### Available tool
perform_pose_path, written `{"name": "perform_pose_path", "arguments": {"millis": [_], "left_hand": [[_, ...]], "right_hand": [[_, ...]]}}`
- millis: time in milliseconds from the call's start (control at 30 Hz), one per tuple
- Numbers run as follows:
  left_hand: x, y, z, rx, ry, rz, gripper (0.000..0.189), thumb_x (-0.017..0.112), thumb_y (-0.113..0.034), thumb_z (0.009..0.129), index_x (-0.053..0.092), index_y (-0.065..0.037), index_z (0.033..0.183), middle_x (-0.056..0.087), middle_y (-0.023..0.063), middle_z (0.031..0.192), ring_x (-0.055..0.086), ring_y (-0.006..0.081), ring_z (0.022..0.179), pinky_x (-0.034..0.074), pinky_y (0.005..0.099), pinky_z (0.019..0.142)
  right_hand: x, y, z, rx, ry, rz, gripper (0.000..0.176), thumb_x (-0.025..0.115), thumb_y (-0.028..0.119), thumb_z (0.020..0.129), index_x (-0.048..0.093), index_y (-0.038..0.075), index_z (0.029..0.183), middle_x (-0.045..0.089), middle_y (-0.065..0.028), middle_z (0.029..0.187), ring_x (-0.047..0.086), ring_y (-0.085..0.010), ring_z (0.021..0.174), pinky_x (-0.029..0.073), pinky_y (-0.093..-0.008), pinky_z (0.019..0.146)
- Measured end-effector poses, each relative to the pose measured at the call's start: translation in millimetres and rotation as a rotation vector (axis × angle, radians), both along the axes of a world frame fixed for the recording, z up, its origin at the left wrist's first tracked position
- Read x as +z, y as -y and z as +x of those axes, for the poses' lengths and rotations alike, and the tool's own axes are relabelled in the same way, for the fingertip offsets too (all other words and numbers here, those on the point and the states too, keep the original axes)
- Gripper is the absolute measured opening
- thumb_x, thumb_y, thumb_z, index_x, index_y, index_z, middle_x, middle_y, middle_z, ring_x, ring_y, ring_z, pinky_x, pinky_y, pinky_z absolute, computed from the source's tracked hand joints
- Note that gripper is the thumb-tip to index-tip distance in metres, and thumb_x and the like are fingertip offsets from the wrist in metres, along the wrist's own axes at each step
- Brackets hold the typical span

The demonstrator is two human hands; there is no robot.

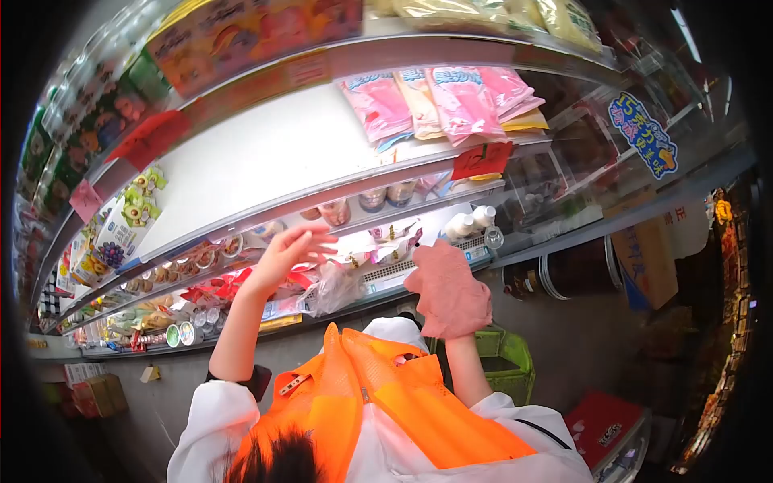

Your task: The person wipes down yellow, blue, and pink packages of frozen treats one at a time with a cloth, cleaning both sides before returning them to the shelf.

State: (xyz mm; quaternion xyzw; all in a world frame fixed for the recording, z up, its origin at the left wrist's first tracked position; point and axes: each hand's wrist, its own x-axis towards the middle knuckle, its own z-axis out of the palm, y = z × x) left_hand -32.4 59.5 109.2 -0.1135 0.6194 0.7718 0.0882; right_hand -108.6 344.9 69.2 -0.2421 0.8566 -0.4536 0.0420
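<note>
My left hand [298, 251] is raised in front of the lower shelves, its fingers stretched out and a little apart, holding nothing. A pink cloth [452, 294] covers my right hand, hiding its fingers; the cloth bunches around the hand and looks gripped. Close to that hand, white bottles [471, 221] stand on a lower shelf. Just above my left hand runs the front edge of a white shelf board [250, 153]. A crumpled clear plastic bag [334, 287] lies on the lower shelf between my two hands.
Pink snack bags [459, 101] lie on the white shelf at the right, above a red price tag [481, 161]. Cups and small packs fill the lower tiers at the left. A green basket [507, 362] is on the floor by my right arm, near a cardboard box [644, 262].
</note>
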Motion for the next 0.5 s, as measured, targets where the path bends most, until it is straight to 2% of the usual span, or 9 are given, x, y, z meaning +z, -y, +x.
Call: {"name": "perform_pose_path", "arguments": {"millis": [67, 100, 167, 267, 367, 433, 500], "left_hand": [[16, -16, -64, 0.141, -0.107, -0.086, 0.031, 0.041, -0.020, 0.090, 0.046, -0.002, 0.114, 0.053, 0.0107, 0.111, 0.051, 0.0194, 0.104, 0.043, 0.0310, 0.086], [11, -19, -100, 0.228, -0.186, -0.144, 0.030, 0.042, -0.019, 0.090, 0.046, -0.002, 0.114, 0.053, 0.0103, 0.110, 0.051, 0.0186, 0.103, 0.043, 0.0312, 0.085], [-9, -11, -164, 0.420, -0.166, -0.252, 0.036, 0.043, -0.021, 0.088, 0.041, -0.001, 0.118, 0.051, 0.0116, 0.113, 0.049, 0.0209, 0.106, 0.042, 0.0311, 0.085], [-35, 1, -233, 0.576, 0.049, -0.137, 0.039, 0.049, -0.025, 0.085, 0.045, 0.001, 0.114, 0.054, 0.0121, 0.106, 0.054, 0.0198, 0.096, 0.045, 0.0305, 0.079], [-39, 1, -266, 0.590, 0.251, -0.300, 0.034, 0.057, -0.024, 0.079, 0.054, 0.003, 0.100, 0.060, 0.0085, 0.089, 0.058, 0.0165, 0.072, 0.047, 0.0265, 0.063], [-44, 6, -273, 0.603, 0.222, -0.405, 0.028, 0.059, -0.021, 0.078, 0.057, 0.002, 0.093, 0.061, 0.0069, 0.081, 0.058, 0.0161, 0.066, 0.046, 0.0263, 0.057], [-42, 15, -280, 0.620, 0.171, -0.424, 0.023, 0.061, -0.018, 0.077, 0.058, 0.001, 0.088, 0.061, 0.0061, 0.076, 0.058, 0.0156, 0.063, 0.045, 0.0261, 0.054]], "right_hand": [[22, -25, -30, 0.008, -0.165, 0.211, 0.028, 0.064, 0.023, 0.052, 0.050, 0.009, 0.071, 0.046, -0.0071, 0.085, 0.047, -0.0213, 0.078, 0.042, -0.0292, 0.062], [34, -39, -44, 0.008, -0.237, 0.309, 0.028, 0.064, 0.023, 0.052, 0.050, 0.009, 0.071, 0.046, -0.0072, 0.084, 0.047, -0.0212, 0.078, 0.042, -0.0291, 0.062], [57, -71, -69, -0.028, -0.345, 0.589, 0.028, 0.065, 0.022, 0.050, 0.050, 0.008, 0.069, 0.046, -0.0073, 0.083, 0.047, -0.0210, 0.077, 0.042, -0.0288, 0.061], [81, -121, -97, -0.085, -0.408, 1.002, 0.028, 0.066, 0.021, 0.049, 0.050, 0.008, 0.067, 0.045, -0.0074, 0.082, 0.047, -0.0207, 0.076, 0.042, -0.0283, 0.059], [94, -158, -111, -0.115, -0.367, 1.354, 0.028, 0.068, 0.020, 0.047, 0.050, 0.008, 0.065, 0.045, -0.0075, 0.080, 0.047, -0.0203, 0.074, 0.042, -0.0279, 0.058], [90, -175, -115, -0.105, -0.324, 1.505, 0.028, 0.069, 0.019, 0.046, 0.051, 0.007, 0.064, 0.045, -0.0076, 0.080, 0.047, -0.0201, 0.073, 0.043, -0.0276, 0.057], [71, -194, -116, 0.012, -0.326, 1.385, 0.029, 0.070, 0.014, 0.041, 0.049, 0.010, 0.061, 0.045, -0.0068, 0.076, 0.048, -0.0198, 0.069, 0.042, -0.0279, 0.052]]}}
